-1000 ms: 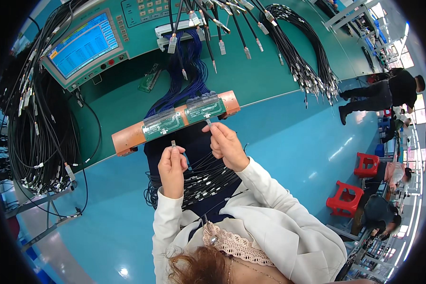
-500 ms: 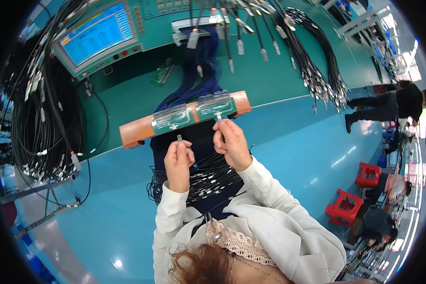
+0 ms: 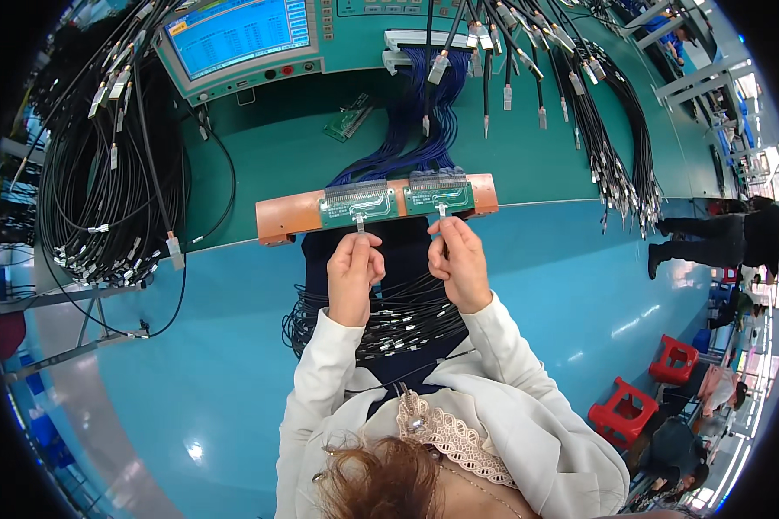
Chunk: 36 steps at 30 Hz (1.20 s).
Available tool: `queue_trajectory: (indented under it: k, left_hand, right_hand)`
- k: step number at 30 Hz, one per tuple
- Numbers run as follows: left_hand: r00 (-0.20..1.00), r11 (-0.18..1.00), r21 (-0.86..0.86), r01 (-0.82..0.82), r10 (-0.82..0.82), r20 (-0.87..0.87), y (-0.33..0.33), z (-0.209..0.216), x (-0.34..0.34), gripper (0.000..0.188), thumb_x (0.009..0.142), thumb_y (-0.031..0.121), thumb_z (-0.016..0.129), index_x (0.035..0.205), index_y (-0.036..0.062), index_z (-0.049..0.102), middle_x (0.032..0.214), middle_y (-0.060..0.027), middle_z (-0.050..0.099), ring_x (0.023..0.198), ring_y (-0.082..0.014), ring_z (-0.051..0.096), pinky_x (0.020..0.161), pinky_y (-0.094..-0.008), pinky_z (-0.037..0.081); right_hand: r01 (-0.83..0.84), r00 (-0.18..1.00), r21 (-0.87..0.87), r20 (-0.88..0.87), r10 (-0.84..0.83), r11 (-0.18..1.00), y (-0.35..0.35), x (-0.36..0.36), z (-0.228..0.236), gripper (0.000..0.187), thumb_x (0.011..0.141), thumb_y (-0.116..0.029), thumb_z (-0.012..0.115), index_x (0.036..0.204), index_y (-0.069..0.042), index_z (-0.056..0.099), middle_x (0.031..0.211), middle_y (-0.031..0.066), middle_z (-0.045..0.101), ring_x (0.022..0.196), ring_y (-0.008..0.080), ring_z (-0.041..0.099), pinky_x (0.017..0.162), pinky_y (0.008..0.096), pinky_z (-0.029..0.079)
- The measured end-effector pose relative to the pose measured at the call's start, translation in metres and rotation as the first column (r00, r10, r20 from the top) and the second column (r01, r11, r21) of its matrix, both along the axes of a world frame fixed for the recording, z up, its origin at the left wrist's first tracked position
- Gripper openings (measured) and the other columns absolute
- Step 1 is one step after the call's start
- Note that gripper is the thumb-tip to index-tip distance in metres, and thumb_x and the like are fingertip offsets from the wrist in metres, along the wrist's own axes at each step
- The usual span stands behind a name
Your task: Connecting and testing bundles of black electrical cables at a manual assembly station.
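Left hand (image 3: 352, 270), grip pinched tight on left plug (image 3: 361, 227), has come up to left board (image 3: 355, 208); right hand (image 3: 461, 264), grip also closed, keeps right plug (image 3: 442, 212) at right board (image 3: 433, 198), so both boards now meet plugs, seating unclear. Two hands, two plugs, two boards on one orange block (image 3: 286, 214), tabletop's front edge (image 3: 545, 205); one screen (image 3: 238, 39) beyond.

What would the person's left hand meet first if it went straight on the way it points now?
Most likely the left green circuit board on the copper-coloured bar; the plug in the left hand appears right at the board's edge, though contact is unclear.
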<state>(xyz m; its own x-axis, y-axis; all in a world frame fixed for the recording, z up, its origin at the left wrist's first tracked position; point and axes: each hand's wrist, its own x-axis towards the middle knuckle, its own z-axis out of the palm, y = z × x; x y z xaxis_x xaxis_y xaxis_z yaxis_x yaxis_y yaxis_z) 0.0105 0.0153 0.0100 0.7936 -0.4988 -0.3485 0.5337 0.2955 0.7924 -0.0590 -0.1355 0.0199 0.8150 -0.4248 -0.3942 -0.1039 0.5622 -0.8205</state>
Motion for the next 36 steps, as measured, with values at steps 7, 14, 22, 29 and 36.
queue_trajectory:
  k: [7,14,22,29,36]
  left_hand:
    - [0.998,0.998,0.05,-0.034,0.031,0.059,-0.004,0.0,-0.001,0.02,0.097,0.016,0.042,0.09,0.0012,0.053,0.062,-0.0027,0.051,0.051,-0.0054,0.042,0.045,-0.0187,0.029]
    - [0.995,0.991,0.101,-0.09,0.086,0.044,-0.014,0.007,0.002,0.019,0.097,0.014,0.042,0.089,0.0004,0.053,0.062,-0.0037,0.053,0.052,-0.0063,0.045,0.046,-0.0183,0.032]
    - [0.963,0.969,0.182,-0.166,0.119,0.24,-0.005,-0.005,0.001,0.02,0.097,0.018,0.043,0.089,0.0032,0.054,0.062,-0.0036,0.056,0.054,-0.0067,0.05,0.049,-0.0187,0.037]
    - [0.977,0.973,0.212,-0.085,0.039,0.211,0.007,-0.003,0.0,0.021,0.093,0.019,0.051,0.091,-0.0007,0.056,0.074,-0.0095,0.063,0.058,-0.0104,0.054,0.054,-0.0233,0.044]
    - [0.186,0.032,0.202,-0.979,0.54,0.821,0.19,0.03,0.013,0.03,0.087,0.021,0.062,0.102,0.0002,0.046,0.095,-0.0071,0.047,0.089,-0.0177,0.045,0.081,-0.0307,0.039]
  right_hand:
    - [0.016,1.0,0.002,0.014,-0.016,1.0,0.0,-0.002,-0.001,0.02,0.099,-0.018,0.039,0.092,-0.003,0.049,0.056,0.0021,0.047,0.04,0.0029,0.026,0.037,0.0187,0.023]
    - [0.087,0.996,0.036,0.023,-0.088,0.996,0.0,0.005,-0.001,0.02,0.098,-0.016,0.041,0.09,0.0,0.051,0.062,0.0076,0.055,0.041,0.0031,0.027,0.039,0.019,0.025]
    - [0.079,0.989,-0.01,0.122,-0.077,0.997,0.009,0.01,-0.009,0.021,0.097,-0.019,0.045,0.089,-0.001,0.054,0.06,0.0066,0.055,0.041,0.0042,0.03,0.039,0.0197,0.026]
    - [-0.064,0.997,-0.296,0.013,0.071,0.953,-0.002,-0.005,0.006,0.025,0.096,-0.023,0.047,0.092,0.0,0.056,0.073,0.0087,0.061,0.058,0.0108,0.052,0.056,0.0237,0.044]
    - [0.15,0.988,-0.697,0.074,-0.138,0.701,-0.012,-0.062,0.038,0.021,0.095,-0.016,0.049,0.095,0.003,0.058,0.084,0.0094,0.064,0.07,0.0125,0.058,0.064,0.0244,0.048]
